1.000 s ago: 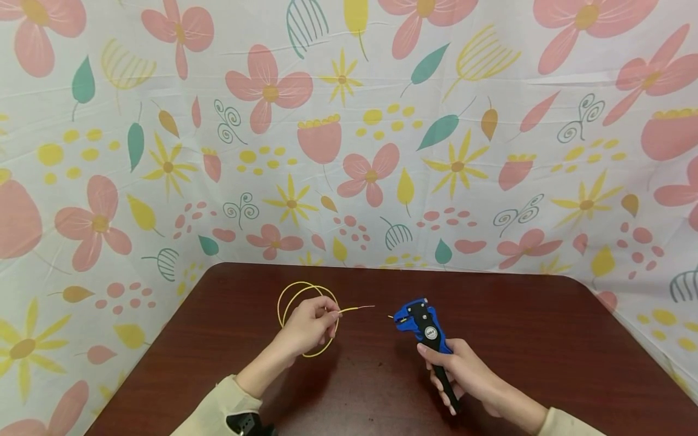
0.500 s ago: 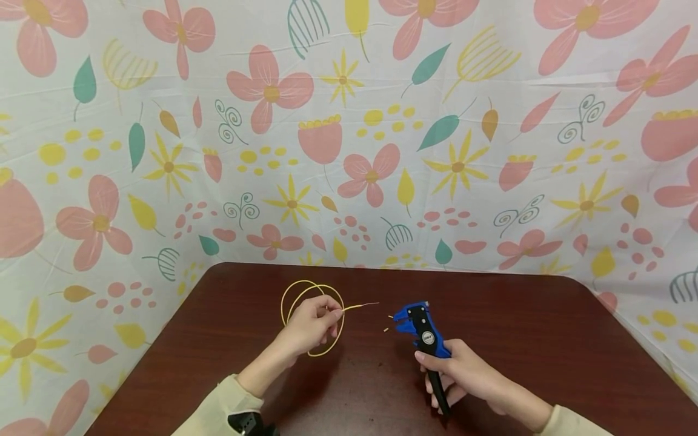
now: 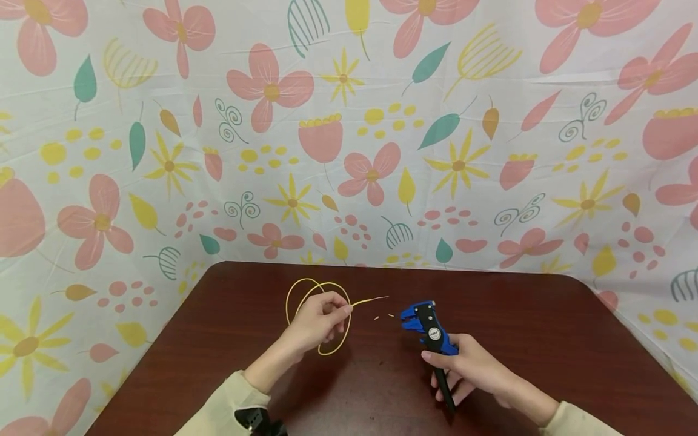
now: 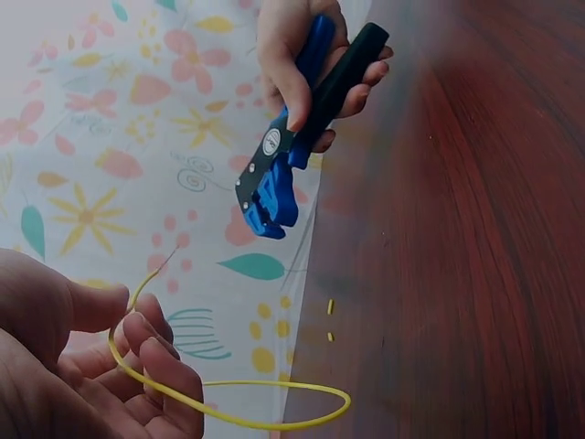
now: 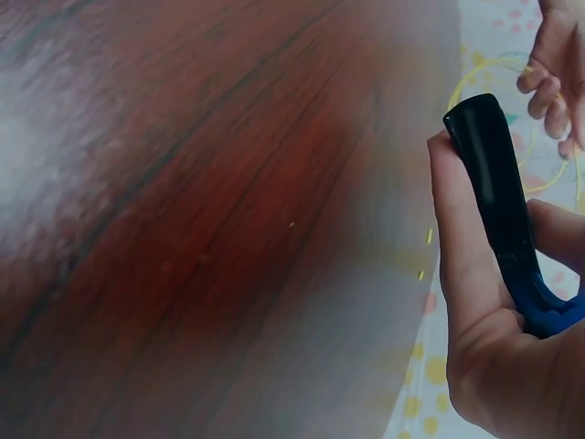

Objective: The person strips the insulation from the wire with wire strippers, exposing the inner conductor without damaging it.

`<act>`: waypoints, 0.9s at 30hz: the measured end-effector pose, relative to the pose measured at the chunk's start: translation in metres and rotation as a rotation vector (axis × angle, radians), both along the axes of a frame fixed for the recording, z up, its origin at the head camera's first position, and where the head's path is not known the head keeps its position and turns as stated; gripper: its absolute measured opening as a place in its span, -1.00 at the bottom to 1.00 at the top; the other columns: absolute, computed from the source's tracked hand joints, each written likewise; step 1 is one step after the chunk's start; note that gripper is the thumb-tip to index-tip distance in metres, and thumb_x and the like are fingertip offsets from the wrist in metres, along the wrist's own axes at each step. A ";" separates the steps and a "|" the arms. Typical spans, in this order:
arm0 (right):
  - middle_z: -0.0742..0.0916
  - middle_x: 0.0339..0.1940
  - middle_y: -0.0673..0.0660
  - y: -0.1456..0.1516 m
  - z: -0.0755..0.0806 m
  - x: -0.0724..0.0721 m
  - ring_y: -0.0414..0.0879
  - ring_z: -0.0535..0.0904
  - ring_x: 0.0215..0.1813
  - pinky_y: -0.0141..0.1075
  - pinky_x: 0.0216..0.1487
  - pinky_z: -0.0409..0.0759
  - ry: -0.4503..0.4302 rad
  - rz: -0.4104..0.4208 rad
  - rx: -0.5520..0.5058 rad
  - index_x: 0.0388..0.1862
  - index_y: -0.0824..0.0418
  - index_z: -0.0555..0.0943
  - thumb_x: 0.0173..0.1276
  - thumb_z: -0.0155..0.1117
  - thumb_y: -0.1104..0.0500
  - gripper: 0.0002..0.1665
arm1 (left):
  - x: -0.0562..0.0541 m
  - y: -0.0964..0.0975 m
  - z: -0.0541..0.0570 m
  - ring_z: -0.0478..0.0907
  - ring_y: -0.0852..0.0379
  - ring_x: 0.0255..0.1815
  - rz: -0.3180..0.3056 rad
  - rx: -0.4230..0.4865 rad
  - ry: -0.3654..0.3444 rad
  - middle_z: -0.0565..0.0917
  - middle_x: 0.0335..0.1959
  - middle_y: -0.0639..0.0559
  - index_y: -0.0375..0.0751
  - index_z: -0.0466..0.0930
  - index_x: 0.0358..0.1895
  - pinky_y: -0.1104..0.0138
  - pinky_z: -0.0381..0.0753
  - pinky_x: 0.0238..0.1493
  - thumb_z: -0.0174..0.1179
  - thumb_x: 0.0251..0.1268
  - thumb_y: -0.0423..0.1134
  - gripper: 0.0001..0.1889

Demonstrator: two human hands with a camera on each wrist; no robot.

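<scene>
My left hand [image 3: 318, 324] pinches a coiled yellow wire [image 3: 349, 335] between thumb and fingers. The wire's stripped end [image 4: 170, 260] sticks out bare and thin past the fingertips, pointing right. Loops of the same wire hang around the hand. In my right hand [image 3: 480, 366] I grip blue and black wire strippers [image 3: 433, 330], the head tilted up and left toward the wire end, a short gap apart. The stripper's jaws stand apart with nothing between them in the left wrist view. Two short bits of yellow insulation [image 4: 331, 307] lie on the table between the hands.
The dark reddish-brown wooden table [image 3: 403, 399] spreads under both hands. A white cloth printed with flowers [image 3: 371, 175] hangs behind its back edge. A dark watch-like band [image 3: 253, 419] sits on the left wrist.
A bit of insulation has dropped out of the strippers, and two bits now lie on the table. The left hand has shifted slightly right with the wire; the strippers have tilted and moved slightly.
</scene>
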State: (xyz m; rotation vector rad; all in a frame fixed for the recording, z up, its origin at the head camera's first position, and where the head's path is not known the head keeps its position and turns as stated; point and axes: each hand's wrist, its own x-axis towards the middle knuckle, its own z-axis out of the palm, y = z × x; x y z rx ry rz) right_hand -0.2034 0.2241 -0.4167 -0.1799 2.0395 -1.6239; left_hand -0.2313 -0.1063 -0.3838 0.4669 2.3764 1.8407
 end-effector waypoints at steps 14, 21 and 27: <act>0.72 -0.45 0.26 0.022 -0.008 -0.005 0.16 0.71 -0.54 0.06 -0.48 0.74 0.141 -0.114 0.206 0.31 0.49 0.36 0.50 0.41 -0.06 -0.24 | 0.014 0.015 0.002 0.58 0.11 -0.57 -0.105 -0.004 -0.027 0.66 -0.50 -0.06 -0.30 0.62 -0.19 0.24 0.66 -0.46 0.44 0.35 -0.37 -0.85; 0.66 -0.48 0.25 0.032 -0.010 -0.007 0.14 0.68 -0.56 0.04 -0.54 0.72 0.172 -0.153 0.249 0.32 0.50 0.34 0.47 0.45 -0.07 -0.18 | 0.021 0.023 -0.001 0.59 0.10 -0.58 -0.107 -0.012 -0.008 0.69 -0.49 -0.09 -0.26 0.63 -0.21 0.25 0.65 -0.47 0.40 0.36 -0.40 -0.89; 0.70 -0.53 0.22 0.039 -0.012 -0.010 0.13 0.67 -0.59 -0.18 -0.70 0.56 0.206 -0.160 0.340 0.48 0.57 0.21 0.43 0.47 -0.12 0.04 | 0.024 0.028 0.000 0.59 0.08 -0.58 -0.121 0.010 -0.015 0.69 -0.49 -0.10 -0.27 0.62 -0.18 0.29 0.61 -0.48 0.37 0.39 -0.42 -0.91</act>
